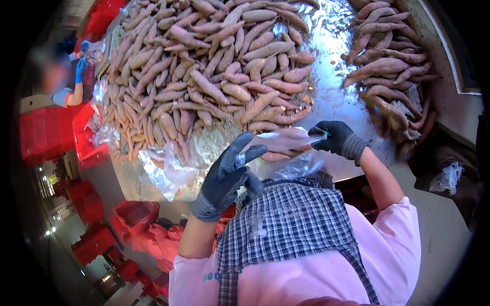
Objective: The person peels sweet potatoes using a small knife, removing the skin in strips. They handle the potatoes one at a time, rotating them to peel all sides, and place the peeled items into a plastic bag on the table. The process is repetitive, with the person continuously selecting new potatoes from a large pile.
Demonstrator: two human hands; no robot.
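Observation:
My right hand (334,140), in a dark knit glove, grips the edge of a clear plastic bag (288,137) with sweet potatoes (278,155) in it, at the near edge of the metal table (329,89). My gloved left hand (227,178) is raised left of the bag with its fingers apart. Past both hands lies a large heap of sweet potatoes (209,66), and at the right a second pile of longer ones (388,69). Loose clear bags (166,171) lie on the table's near left.
A co-worker (69,94) in blue gloves handles a bag at the far left. Red crates (46,135) stand left of the table, with more red crates (135,214) below its near edge. A crumpled plastic bag (446,178) lies on a dark surface at the right.

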